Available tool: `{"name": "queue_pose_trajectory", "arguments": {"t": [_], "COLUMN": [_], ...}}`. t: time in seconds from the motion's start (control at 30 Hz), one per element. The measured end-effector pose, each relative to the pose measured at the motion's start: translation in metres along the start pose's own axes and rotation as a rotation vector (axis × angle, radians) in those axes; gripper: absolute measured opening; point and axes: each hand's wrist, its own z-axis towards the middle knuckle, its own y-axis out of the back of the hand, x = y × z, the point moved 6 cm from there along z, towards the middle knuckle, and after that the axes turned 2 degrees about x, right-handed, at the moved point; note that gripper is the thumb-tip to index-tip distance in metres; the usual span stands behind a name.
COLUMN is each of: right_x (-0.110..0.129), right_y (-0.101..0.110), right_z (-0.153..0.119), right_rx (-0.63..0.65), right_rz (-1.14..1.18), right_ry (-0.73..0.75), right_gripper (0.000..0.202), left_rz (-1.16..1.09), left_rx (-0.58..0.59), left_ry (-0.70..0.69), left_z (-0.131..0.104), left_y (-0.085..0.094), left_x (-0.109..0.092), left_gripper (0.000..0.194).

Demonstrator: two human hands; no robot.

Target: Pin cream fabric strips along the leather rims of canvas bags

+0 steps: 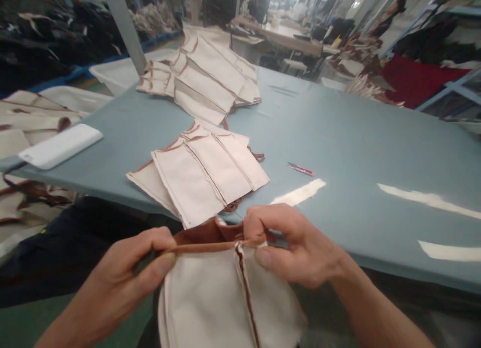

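Note:
A cream fabric bag with a brown inner lining and a brown-edged seam hangs in front of the table's near edge. Its top rim is pinched on the left by my left hand, thumb outside and fingers at the brown edge. My right hand grips the same rim near the seam, fingers curled over into the opening. Just beyond lie a few flat cream pieces with brown trim on the blue-grey table. Pink-handled thread snips rest to their right.
A larger pile of cream pieces sits farther back. At the left edge is a white device with a cable. Pale strips lie on the right side. White tubs stand beyond the table's left, and a person is in the background.

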Motion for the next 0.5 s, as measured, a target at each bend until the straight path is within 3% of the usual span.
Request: {"name": "queue_pose_trajectory", "arguments": {"t": [0.1, 0.2, 0.37, 0.5], "right_x": [-0.001, -0.005, -0.015, -0.022], "right_y": [0.001, 0.001, -0.004, -0.008], "right_z": [0.005, 0.008, 0.004, 0.002], "right_rx": [0.090, 0.076, 0.057, 0.045], "right_rz": [0.311, 0.447, 0.283, 0.146], "right_ry": [-0.181, -0.235, -0.219, -0.195], "right_gripper": [0.024, 0.028, 0.022, 0.018], "left_rz": [-0.134, -0.207, -0.321, -0.339], "left_rx": [0.077, 0.053, 0.100, 0.198], "left_ry": [0.070, 0.060, 0.076, 0.177], "left_z": [0.017, 0.029, 0.050, 0.062], "left_y": [-0.017, -0.022, -0.025, -0.030], "left_x": [0.004, -0.007, -0.035, -0.041], "left_gripper": [0.020, 0.030, 0.028, 0.017]}}
